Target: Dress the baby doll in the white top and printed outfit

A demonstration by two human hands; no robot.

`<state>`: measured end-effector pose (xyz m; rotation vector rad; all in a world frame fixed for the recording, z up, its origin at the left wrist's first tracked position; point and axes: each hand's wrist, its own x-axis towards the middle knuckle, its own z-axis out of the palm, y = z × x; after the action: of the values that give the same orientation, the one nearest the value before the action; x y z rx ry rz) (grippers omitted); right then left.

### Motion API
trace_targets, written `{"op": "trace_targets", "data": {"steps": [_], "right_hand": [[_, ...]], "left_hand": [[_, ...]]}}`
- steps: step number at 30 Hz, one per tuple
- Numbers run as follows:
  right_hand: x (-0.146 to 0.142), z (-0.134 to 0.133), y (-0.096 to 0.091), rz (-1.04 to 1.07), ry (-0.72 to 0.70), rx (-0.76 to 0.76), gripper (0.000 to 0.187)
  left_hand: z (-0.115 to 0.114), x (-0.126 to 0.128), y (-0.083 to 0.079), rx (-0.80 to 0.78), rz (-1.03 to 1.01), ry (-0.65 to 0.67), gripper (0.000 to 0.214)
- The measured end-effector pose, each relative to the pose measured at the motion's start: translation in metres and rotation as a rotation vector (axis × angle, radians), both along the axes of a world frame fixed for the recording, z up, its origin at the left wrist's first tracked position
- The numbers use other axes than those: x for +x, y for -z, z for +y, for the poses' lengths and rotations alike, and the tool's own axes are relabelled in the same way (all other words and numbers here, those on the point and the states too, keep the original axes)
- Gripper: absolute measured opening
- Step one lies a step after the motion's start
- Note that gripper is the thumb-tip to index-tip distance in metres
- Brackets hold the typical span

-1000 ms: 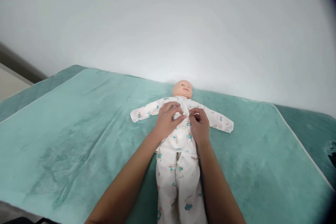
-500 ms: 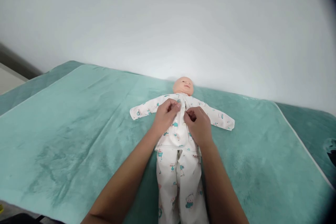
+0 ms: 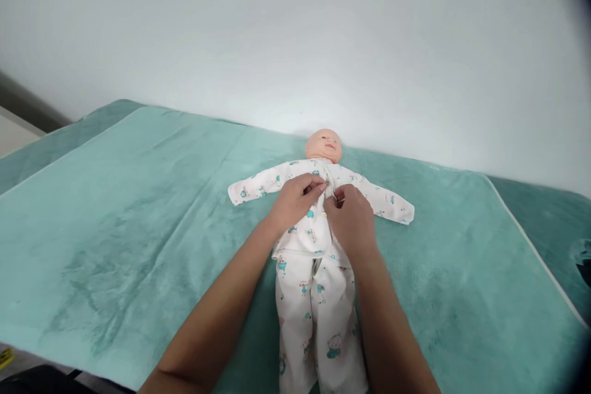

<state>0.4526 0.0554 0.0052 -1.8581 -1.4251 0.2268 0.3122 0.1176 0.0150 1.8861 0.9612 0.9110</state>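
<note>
A baby doll point(image 3: 323, 144) lies on its back on a teal blanket point(image 3: 138, 209), head toward the wall. It wears a white printed shirt point(image 3: 309, 231) and matching trousers point(image 3: 318, 314), sleeves spread to both sides. My left hand point(image 3: 295, 200) pinches the left edge of the shirt front at the upper chest. My right hand point(image 3: 353, 221) pinches the right edge right beside it, fingers curled. The two hands almost touch at the shirt's closure, just below the doll's neck.
A plain white wall point(image 3: 295, 37) rises directly behind the doll's head. The blanket's white-piped border point(image 3: 521, 228) runs along the right side, with darker teal cloth beyond it. A strip of floor and skirting shows at the far left point(image 3: 18, 123).
Both hands have crept up the shirt front from mid-chest toward the neck. The view has shifted slightly, so the doll sits a little higher.
</note>
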Motion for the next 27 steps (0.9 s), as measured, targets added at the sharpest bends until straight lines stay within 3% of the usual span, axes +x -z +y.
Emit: {"op": "trace_targets", "data": {"steps": [9,17,23,27], "right_hand": [[0.006,-0.001,-0.009,0.685,-0.063,0.047,0.015],[0.007,0.005,0.008,0.773,-0.06,0.084,0.016],[0.006,0.006,0.012,0.838,-0.106,0.15,0.02],[0.005,0.005,0.011,0.812,-0.109,0.149,0.021]], "left_hand": [[-0.001,0.0,-0.002,0.05,0.07,-0.048,0.009],[0.0,-0.003,-0.006,0.088,0.143,-0.059,0.007],[-0.008,0.003,-0.008,-0.16,-0.09,-0.027,0.016],[-0.01,0.007,-0.007,-0.221,-0.153,-0.042,0.016]]}}
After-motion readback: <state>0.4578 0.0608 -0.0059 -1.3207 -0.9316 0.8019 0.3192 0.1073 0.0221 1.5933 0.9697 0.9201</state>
